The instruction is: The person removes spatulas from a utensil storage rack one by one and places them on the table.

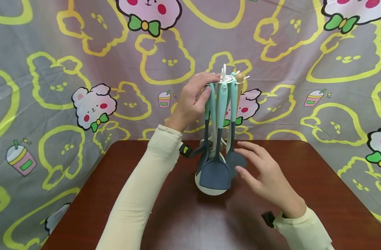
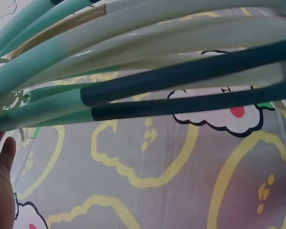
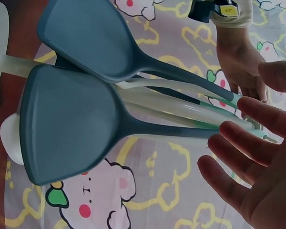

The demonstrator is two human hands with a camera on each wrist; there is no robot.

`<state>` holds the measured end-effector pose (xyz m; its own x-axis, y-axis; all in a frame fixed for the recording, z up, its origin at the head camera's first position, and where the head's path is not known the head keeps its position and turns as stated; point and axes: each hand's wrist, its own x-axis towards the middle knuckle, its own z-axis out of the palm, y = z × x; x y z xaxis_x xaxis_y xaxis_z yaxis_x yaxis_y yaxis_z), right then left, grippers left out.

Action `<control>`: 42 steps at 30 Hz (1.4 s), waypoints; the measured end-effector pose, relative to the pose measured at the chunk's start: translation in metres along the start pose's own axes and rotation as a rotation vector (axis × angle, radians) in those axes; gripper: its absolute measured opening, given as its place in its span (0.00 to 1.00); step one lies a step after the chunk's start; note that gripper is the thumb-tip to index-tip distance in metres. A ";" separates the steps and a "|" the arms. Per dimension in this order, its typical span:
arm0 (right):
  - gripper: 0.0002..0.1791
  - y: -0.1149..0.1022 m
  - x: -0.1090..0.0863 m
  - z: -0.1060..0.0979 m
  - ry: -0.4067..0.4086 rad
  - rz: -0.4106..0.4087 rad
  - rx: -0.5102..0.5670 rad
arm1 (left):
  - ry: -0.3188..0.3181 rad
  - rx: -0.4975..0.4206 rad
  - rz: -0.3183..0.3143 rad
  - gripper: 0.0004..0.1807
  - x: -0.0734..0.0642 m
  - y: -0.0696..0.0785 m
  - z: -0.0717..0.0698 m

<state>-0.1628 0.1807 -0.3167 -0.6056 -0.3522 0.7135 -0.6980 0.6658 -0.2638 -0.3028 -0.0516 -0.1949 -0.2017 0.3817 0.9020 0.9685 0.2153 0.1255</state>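
A white utensil rack (image 1: pixel 225 79) stands upright on a round white base (image 1: pixel 210 191), hung with several kitchen utensils. My left hand (image 1: pixel 190 97) holds the rack's top at its left side, fingers over the rim and thumb below, beside a mint handle (image 1: pixel 222 100). A dark grey turner (image 1: pixel 215 175) hangs at the front. Right of it hangs another dark grey utensil (image 1: pixel 237 161), and my right hand (image 1: pixel 268 175) is close beside that one, fingers spread and nothing in them. In the right wrist view, two broad dark heads, one a turner (image 3: pixel 76 121), hang beyond my right fingers.
The rack is on a reddish-brown table (image 1: pixel 121 194), near its back edge. Behind the table hangs a grey cloth (image 1: pixel 165 121) with yellow outlines and cartoon rabbits. A wooden handle (image 1: pixel 240 86) shows at the rack's back right.
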 end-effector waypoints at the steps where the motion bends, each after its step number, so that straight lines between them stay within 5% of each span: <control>1: 0.30 0.000 -0.001 0.001 -0.004 0.003 0.001 | 0.010 0.004 0.004 0.17 -0.001 0.000 0.001; 10: 0.29 0.000 -0.001 0.004 0.004 -0.006 0.014 | 0.080 0.021 0.042 0.16 -0.002 -0.001 0.005; 20: 0.29 -0.001 0.000 0.007 -0.021 0.023 0.008 | 0.073 0.038 0.050 0.14 0.004 0.002 -0.001; 31: 0.29 0.000 -0.001 0.008 -0.020 0.019 0.008 | 0.049 -0.177 -0.122 0.15 0.012 -0.002 -0.003; 42: 0.29 -0.001 0.001 0.007 -0.032 0.026 0.004 | 0.106 -0.269 -0.026 0.15 0.008 -0.008 0.005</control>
<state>-0.1657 0.1747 -0.3203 -0.6358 -0.3559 0.6849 -0.6831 0.6725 -0.2848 -0.3134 -0.0455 -0.1910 -0.2240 0.2805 0.9334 0.9701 -0.0278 0.2411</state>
